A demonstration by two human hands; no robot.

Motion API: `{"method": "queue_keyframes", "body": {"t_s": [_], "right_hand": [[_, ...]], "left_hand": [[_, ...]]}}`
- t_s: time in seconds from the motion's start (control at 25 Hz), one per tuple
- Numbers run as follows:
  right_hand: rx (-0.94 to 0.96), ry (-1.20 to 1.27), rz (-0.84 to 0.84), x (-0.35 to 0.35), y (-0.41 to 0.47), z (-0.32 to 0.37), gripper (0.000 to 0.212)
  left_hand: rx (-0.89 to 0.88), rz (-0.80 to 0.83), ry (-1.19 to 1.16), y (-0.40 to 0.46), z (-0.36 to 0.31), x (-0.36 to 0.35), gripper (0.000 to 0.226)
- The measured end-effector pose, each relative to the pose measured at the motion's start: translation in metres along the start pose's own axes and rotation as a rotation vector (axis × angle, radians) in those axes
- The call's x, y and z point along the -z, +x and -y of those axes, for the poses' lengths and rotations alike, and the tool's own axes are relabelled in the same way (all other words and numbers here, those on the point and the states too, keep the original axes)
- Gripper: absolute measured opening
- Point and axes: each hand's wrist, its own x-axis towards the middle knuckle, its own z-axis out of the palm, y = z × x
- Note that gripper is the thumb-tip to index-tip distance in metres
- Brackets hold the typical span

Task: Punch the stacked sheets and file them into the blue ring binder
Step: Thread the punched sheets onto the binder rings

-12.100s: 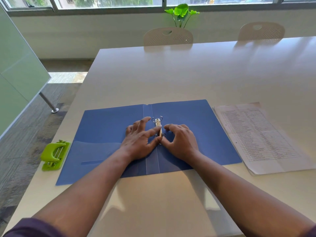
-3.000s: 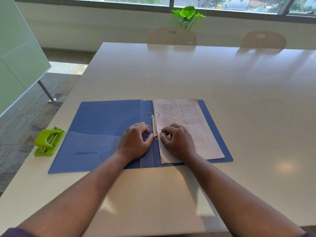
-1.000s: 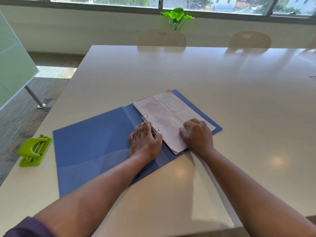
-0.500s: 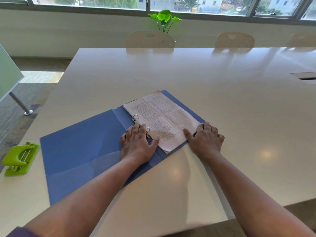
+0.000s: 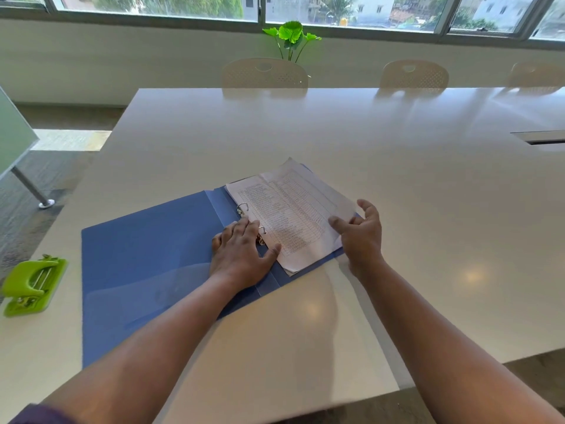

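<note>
I see the blue ring binder lying open and flat on the white table, turned at an angle so its spine runs away to the upper left. The stacked sheets lie on its right-hand cover, threaded on the two metal rings; the far ring shows clearly, the near one peeks out beside my left fingers. The top sheet carries a printed table of rows and columns, but the print is too small for me to read any word, and I find no brand or label on the binder.

My left hand lies palm down across the spine, fingers fairly straight and pressing by the ring mechanism, thumb stretched onto the near left edge of the paper. My right hand is at the right edge of the stack, fingers spread and loosely bent, gripping nothing; I cannot tell whether its fingertips touch the paper or the cover below.

A lime-green hole punch sits at the table's left edge, well apart from the binder; no writing on it is legible. Across the table stand pale perforated chairs, and behind them a green leafy plant under the window. A frosted glass panel stands at the far left.
</note>
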Motion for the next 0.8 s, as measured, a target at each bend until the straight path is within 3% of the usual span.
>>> {"method": "queue_keyframes", "body": {"t_s": [0.08,0.2,0.32,0.44,0.52,0.68,0.8], "right_hand": [[-0.030,0.214,0.049,-0.003,-0.003,0.009,0.048],[0.040,0.230,0.141,-0.012,-0.012,0.024,0.006],[0.128,0.124,0.293,-0.021,-0.028,0.035,0.023],[0.205,-0.001,0.495,-0.026,-0.047,0.044,0.017],[0.315,-0.186,0.625,-0.030,-0.058,0.049,0.012],[0.557,-0.397,0.791,-0.049,-0.077,0.055,0.017],[0.553,-0.378,0.931,-0.058,-0.084,0.056,0.022]], "left_hand": [[0.005,-0.001,-0.018,0.000,0.000,-0.001,0.093],[0.017,0.030,-0.057,0.002,0.002,0.002,0.091],[0.019,0.023,-0.255,0.001,0.003,0.011,0.094],[0.064,-0.145,-0.982,-0.010,0.010,0.028,0.077],[0.169,-0.193,-1.310,-0.013,0.014,0.048,0.059],[0.198,-0.129,-1.583,-0.005,0.024,0.080,0.044],[0.319,-0.233,-1.539,-0.006,0.040,0.089,0.013]]}}
